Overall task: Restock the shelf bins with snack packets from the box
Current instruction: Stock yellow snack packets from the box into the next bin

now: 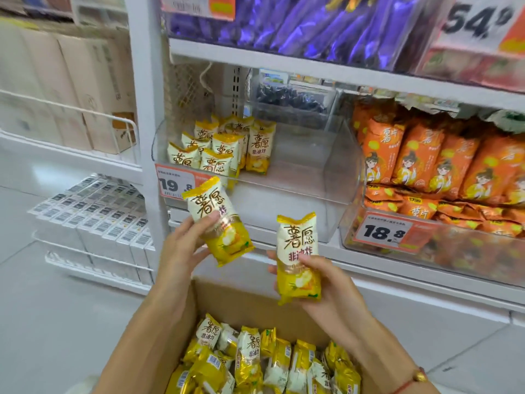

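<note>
Two yellow packets up: left hand (181, 245) pinches tilted packet (217, 220), right hand (321, 282) grips upright packet (298, 257), labels forward for facing. Clear bin (298, 177) far, probably half-filled. Box (255, 305) near.

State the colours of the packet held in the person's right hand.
The packet in the right hand is white above and yellow below, with dark lettering; the head view shows it.

Bare forearms, no sleeves, red cord bracelet (409, 383) with gold bead on right wrist
</note>
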Tool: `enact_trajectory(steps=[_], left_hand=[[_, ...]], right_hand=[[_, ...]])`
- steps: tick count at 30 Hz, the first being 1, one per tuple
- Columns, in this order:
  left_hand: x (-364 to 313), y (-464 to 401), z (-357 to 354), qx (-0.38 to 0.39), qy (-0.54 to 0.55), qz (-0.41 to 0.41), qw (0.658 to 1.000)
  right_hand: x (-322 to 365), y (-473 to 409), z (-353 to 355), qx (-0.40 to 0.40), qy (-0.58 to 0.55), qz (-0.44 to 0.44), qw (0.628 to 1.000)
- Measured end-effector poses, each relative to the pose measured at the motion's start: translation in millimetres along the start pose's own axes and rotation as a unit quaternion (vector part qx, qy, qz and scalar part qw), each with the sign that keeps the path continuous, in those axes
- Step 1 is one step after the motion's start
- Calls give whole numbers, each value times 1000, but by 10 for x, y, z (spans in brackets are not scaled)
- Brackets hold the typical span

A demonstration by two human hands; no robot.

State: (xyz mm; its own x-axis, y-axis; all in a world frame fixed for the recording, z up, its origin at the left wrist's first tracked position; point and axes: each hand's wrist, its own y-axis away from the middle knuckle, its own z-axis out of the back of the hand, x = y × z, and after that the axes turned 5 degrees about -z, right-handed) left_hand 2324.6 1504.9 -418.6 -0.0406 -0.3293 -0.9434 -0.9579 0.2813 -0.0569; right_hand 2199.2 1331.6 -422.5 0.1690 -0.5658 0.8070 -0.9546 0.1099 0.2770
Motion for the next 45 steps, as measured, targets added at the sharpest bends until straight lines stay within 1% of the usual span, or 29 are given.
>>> enact_trajectory(steps=[3,5,7,9,12,14,17,20,24,25,27,29,34,37,41,42,43,44,45], left_hand=[[-305,-207,-21,-24,39,-65,997],[-511,-340,-88,-31,30,-107,993],[-663,-454,-151,-38,6,-148,988],[-724,-523,-160,-37,-32,-179,983],[-677,-520,-74,-41,-59,-201,977],[-592,-529,-9,-53,-47,-193,979],[-508,-527,57,-61,-16,-166,984],[-509,-529,99,-64,2,-151,987],[-520,-549,135,-64,14,-139,988],[-519,-555,143,-62,15,-136,989],[-514,-560,161,-59,19,-128,990],[-497,-552,179,-55,14,-126,990],[-475,-533,188,-53,3,-119,991],[-466,-549,184,-53,12,-109,993],[-474,-563,182,-55,15,-106,993],[-478,-567,181,-58,18,-107,992],[-481,-569,179,-61,24,-108,992],[-485,-566,169,-64,26,-112,991],[-495,-555,148,-62,17,-118,991]], right_hand=[[169,11,-141,35,-23,29,999],[338,-21,-256,39,6,70,997],[550,-75,-406,7,91,118,989],[771,-142,-528,-55,176,150,971],[1116,-313,-679,-104,246,183,946],[1345,-583,-697,-133,280,188,932],[1576,-1161,-626,-194,366,167,895],[1556,-1675,-555,-217,406,121,879],[1416,-2032,-542,-242,447,93,856],[1404,-2077,-533,-244,456,79,852],[1378,-2128,-512,-235,447,47,862],[1327,-2153,-473,-225,438,36,869],[1299,-2196,-453,-227,393,85,887],[1303,-2250,-441,-246,408,112,872],[1315,-2191,-454,-253,420,86,867],[1333,-2136,-469,-274,430,89,856],[1360,-2065,-488,-304,447,110,834],[1388,-1975,-518,-331,461,149,810],[1406,-1853,-583,-339,464,199,794]])
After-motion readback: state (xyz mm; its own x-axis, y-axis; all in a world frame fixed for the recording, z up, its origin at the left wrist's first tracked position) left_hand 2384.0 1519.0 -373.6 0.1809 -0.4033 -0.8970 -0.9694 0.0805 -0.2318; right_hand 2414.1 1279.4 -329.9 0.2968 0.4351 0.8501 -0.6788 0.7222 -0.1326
